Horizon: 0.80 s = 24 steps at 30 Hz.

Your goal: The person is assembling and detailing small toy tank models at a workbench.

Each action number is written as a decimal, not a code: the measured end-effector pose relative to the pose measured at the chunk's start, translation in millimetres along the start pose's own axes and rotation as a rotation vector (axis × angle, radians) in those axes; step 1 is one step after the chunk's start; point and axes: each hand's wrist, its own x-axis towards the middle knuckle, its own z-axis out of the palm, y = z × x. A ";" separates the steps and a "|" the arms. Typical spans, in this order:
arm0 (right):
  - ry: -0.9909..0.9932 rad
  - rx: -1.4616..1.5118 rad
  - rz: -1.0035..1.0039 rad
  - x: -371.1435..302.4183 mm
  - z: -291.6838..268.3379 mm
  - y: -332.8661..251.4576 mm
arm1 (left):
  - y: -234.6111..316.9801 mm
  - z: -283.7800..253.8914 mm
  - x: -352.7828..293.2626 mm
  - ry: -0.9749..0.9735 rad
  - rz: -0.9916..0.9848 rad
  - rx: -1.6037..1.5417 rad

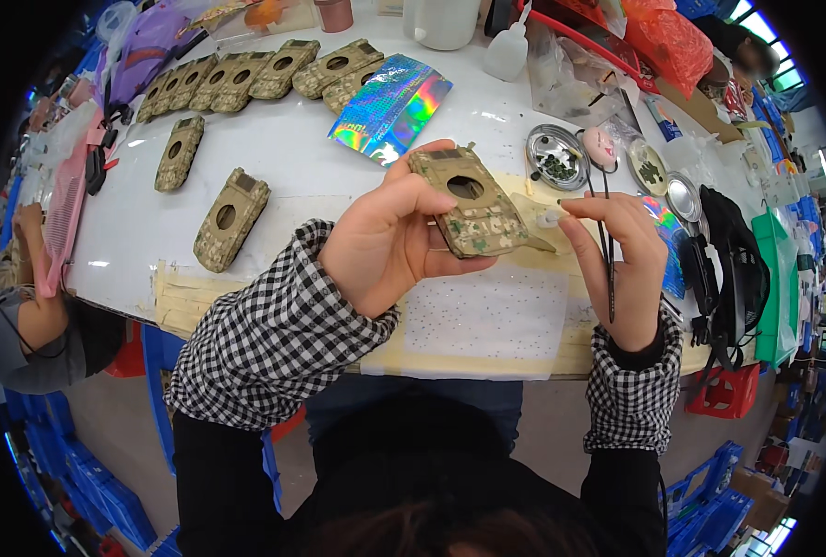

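Observation:
My left hand is closed around a camouflage-patterned toy tank hull, which is tilted and has a round hole in its top. My right hand holds dark tweezers, their tips pointing away from me. The thumb and forefinger of that hand come together beside a small whitish piece; whether they grip it is unclear. Below the hull lies a white sheet dotted with tiny specks. More camouflage hulls rest on the table to the left and in a row at the back.
Beyond my right hand, a round metal dish holds small dark green parts. A shiny holographic bag lies behind the hull. A white squeeze bottle stands at the back. A black bag and a green tray are at right. Another person's arm shows at left.

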 end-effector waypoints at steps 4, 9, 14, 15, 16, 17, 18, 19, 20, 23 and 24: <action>0.037 0.020 -0.012 0.8 -0.2 -2.5 | 1.2 1.7 -2.0 -0.012 -0.006 0.008; 0.227 0.166 -0.062 4.9 -13.9 -25.4 | 2.3 5.0 -4.1 -0.070 -0.033 0.030; 0.170 0.548 -0.125 9.7 -3.9 -41.6 | 1.4 10.8 -7.1 -0.097 -0.055 0.061; 0.156 0.592 -0.108 9.8 -0.5 -41.0 | 1.7 12.1 -7.7 -0.091 -0.061 0.066; 0.144 0.635 -0.091 9.9 3.0 -40.5 | 2.2 12.4 -7.5 -0.096 -0.065 0.066; 0.138 0.659 -0.073 8.9 5.7 -40.2 | 1.8 12.1 -8.0 -0.099 -0.069 0.062; 0.125 0.655 -0.071 8.9 6.8 -39.6 | 1.4 11.7 -8.5 -0.103 -0.073 0.058; 0.113 0.650 -0.070 9.1 7.9 -39.0 | 1.0 11.3 -8.7 -0.103 -0.074 0.057; 0.097 0.616 -0.085 10.4 7.3 -38.2 | 1.2 11.7 -8.5 -0.106 -0.077 0.058; 0.077 0.567 -0.102 11.6 5.6 -38.9 | 1.9 13.0 -8.9 -0.109 -0.084 0.055; 0.075 0.560 -0.104 11.8 5.4 -39.2 | 2.0 13.4 -9.2 -0.109 -0.086 0.054</action>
